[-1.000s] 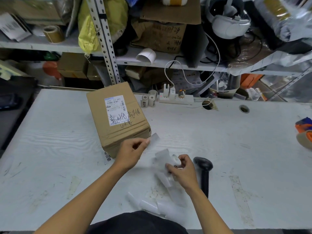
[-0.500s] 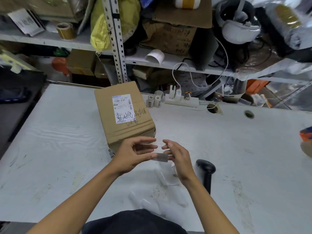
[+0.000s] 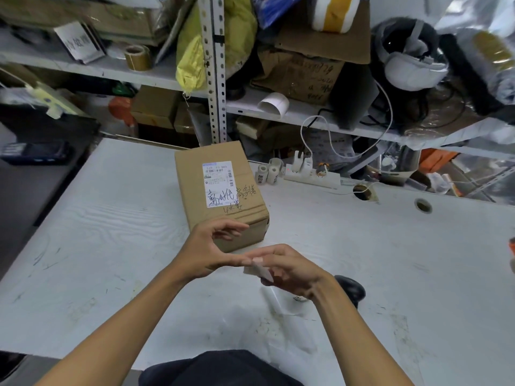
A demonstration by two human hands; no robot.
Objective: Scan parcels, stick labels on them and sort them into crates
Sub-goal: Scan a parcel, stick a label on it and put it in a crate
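A brown cardboard parcel lies on the white table, with a printed shipping label and handwriting on top. My hands meet just in front of it. My right hand pinches a small white label in its fingertips. My left hand has its fingers spread toward the parcel's near edge and its thumb tip touching the label. A black handheld scanner lies on the table behind my right wrist, partly hidden. A curled strip of label backing lies under my right hand.
A power strip and small label rolls sit at the table's far edge beside two cable holes. Cluttered metal shelving rises behind the table. An orange object shows at the right edge.
My right hand let go of the label roll and came up to the label that my left hand had peeled off. Both hands now meet at it, closer to the parcel.
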